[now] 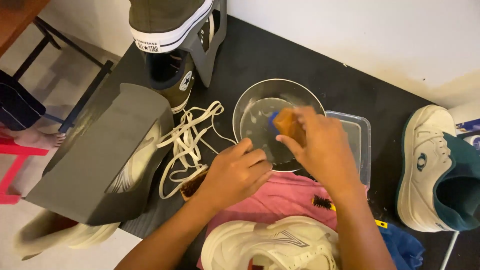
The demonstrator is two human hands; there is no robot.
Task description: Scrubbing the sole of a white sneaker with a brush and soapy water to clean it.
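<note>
Both hands work over the metal bowl [260,100] at centre. Right hand [320,150] is closed around an orange-brown sponge [289,125] with a blue edge, pressed down into the bowl's water, likely to soak it. Left hand [235,172] is curled loosely on the bowl's near rim, seemingly steadying it; what it grips, if anything, cannot be told. Black mat [300,60] underneath. Grey shoe stand [100,150] at left, olive high-top sneakers [172,50] far left, white-and-teal sneaker [435,170] right, white sneaker [270,245] near, on pink cloth [280,197]. Clear plastic tub [357,135] just right of bowl. Loose white laces [187,140] and a brush [190,185] crowd the left hand.
</note>
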